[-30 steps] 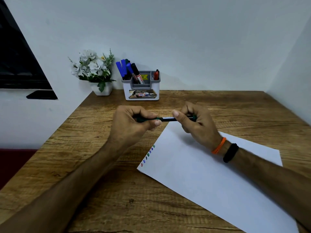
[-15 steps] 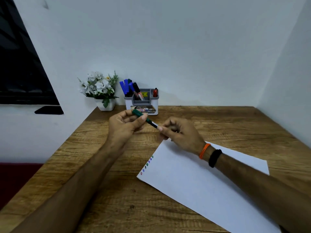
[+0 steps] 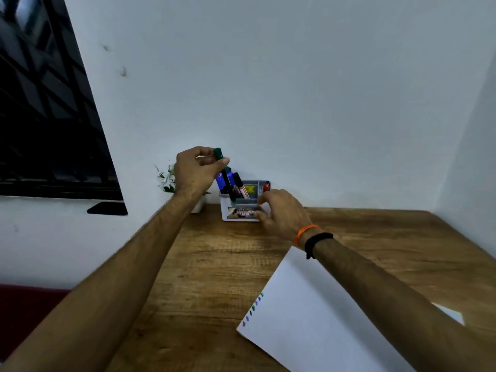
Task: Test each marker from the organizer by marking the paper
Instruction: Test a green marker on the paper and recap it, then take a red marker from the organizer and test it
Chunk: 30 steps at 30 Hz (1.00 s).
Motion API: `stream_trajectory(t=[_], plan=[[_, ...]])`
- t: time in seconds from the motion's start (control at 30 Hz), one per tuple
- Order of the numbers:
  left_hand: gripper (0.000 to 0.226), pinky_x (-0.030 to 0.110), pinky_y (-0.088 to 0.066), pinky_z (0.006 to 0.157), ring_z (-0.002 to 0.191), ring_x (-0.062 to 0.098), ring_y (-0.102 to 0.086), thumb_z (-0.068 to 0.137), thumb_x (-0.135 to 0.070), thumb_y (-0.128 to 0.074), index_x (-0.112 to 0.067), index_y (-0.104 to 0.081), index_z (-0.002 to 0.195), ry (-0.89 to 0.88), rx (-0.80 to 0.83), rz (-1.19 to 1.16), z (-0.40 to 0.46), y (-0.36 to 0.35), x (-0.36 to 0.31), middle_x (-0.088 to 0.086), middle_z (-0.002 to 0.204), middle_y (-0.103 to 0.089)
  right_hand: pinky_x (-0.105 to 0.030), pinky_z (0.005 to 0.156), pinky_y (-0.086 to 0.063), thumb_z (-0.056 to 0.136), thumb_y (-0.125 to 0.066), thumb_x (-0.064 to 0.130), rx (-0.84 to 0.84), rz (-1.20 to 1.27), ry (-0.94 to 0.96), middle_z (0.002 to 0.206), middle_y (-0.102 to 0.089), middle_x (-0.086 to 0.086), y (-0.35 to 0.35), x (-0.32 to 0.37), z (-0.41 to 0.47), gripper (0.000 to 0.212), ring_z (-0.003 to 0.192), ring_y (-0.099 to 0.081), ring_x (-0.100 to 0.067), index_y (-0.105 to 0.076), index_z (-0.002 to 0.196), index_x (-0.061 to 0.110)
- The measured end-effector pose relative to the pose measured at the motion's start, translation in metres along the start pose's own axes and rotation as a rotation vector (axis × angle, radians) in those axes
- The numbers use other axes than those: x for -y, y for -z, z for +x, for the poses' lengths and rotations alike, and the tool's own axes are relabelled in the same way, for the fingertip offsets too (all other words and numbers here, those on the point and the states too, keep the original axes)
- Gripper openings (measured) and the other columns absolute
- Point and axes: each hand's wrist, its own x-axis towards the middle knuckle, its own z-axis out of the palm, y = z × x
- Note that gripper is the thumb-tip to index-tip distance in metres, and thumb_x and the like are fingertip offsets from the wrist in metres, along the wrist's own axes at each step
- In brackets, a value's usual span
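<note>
A green marker [image 3: 225, 173] was held upright by the left hand [image 3: 197, 173], pinched near its capped top end between thumb and fingers. The barrel was dark, with a green cap at the top and a green lower end, which was positioned at the rear left compartment of the organizer [image 3: 243, 208]. The organizer was a small white box with a grey insert and a printed label on its front; it stood at 12 o'clock on the table [image 3: 214, 264], against the wall. Blue, black and red-and-white markers were seen leaning in the rear compartment, and a red one at the right end. The right hand [image 3: 281, 213] was placed against the organizer's right front corner, fingers curled around it. The white paper [image 3: 322, 318] lay at 4 o'clock, with a row of small coloured test marks [image 3: 253, 308] along its left edge. A plant [image 3: 167, 178] was partly hidden behind the left hand.
</note>
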Motion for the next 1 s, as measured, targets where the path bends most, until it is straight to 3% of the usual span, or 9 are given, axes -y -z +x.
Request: stream_trajectory(t=[0.3,0.47,0.6,0.77,0.87,1.0], plan=[[0.034,0.034,-0.057,0.085,0.083,0.009,-0.070,0.069,-0.030,-0.087,-0.015,-0.074,0.096,-0.110,-0.065,0.133,0.044,-0.013,-0.002,-0.001,0.087,-0.075,-0.038,0.099,-0.042,0.091,-0.057,0.033,-0.002,-0.047,0.006,0.129,-0.055,-0.006,-0.020,-0.013,0.010,0.038,0.115,-0.049,-0.024,-0.056,0.123,0.014],[0.039,0.024,-0.054,0.077,0.082,0.010,-0.068,0.072,-0.023,-0.085,-0.016,-0.069,0.107,-0.074,-0.029,0.298,0.042,-0.022,0.022,0.003,0.098,-0.075,-0.037,0.101,-0.042,0.090,-0.058,0.031,-0.044,-0.023,-0.006,0.128,-0.057,-0.003,-0.026,-0.015,0.011,0.035,0.116,-0.050,-0.022,-0.059,0.121,0.014],[0.045,0.021,-0.050,0.080,0.095,0.016,-0.069,0.073,-0.025,-0.084,-0.019,-0.068,0.115,-0.148,0.022,0.455,0.033,-0.026,0.052,0.004,0.107,-0.073,-0.039,0.100,-0.042,0.089,-0.059,0.028,-0.063,-0.014,0.011,0.128,-0.057,-0.004,-0.028,-0.016,0.009,0.033,0.117,-0.050,-0.023,-0.061,0.119,0.014],[0.043,0.035,-0.045,0.098,0.122,0.022,-0.055,0.086,-0.035,-0.069,-0.025,-0.063,0.128,-0.186,0.099,0.721,0.028,-0.026,0.061,0.003,0.133,-0.061,-0.036,0.104,-0.040,0.088,-0.061,0.025,-0.057,-0.013,0.022,0.136,-0.053,-0.003,-0.028,-0.015,0.005,0.036,0.124,-0.047,-0.021,-0.061,0.122,0.014],[0.048,0.036,-0.050,0.091,0.118,0.024,-0.058,0.089,-0.030,-0.068,-0.033,-0.055,0.135,-0.161,0.139,0.784,0.025,-0.023,0.063,0.005,0.134,-0.060,-0.037,0.105,-0.039,0.088,-0.061,0.024,-0.066,-0.011,0.018,0.138,-0.052,-0.004,-0.028,-0.014,0.003,0.036,0.125,-0.047,-0.022,-0.061,0.122,0.013],[0.052,0.038,-0.047,0.096,0.122,0.025,-0.055,0.088,-0.029,-0.069,-0.031,-0.053,0.137,-0.186,0.165,0.804,0.024,-0.022,0.058,0.005,0.135,-0.059,-0.036,0.105,-0.039,0.089,-0.060,0.025,-0.062,-0.014,0.015,0.139,-0.050,-0.003,-0.027,-0.012,0.002,0.035,0.126,-0.046,-0.021,-0.061,0.122,0.014]])
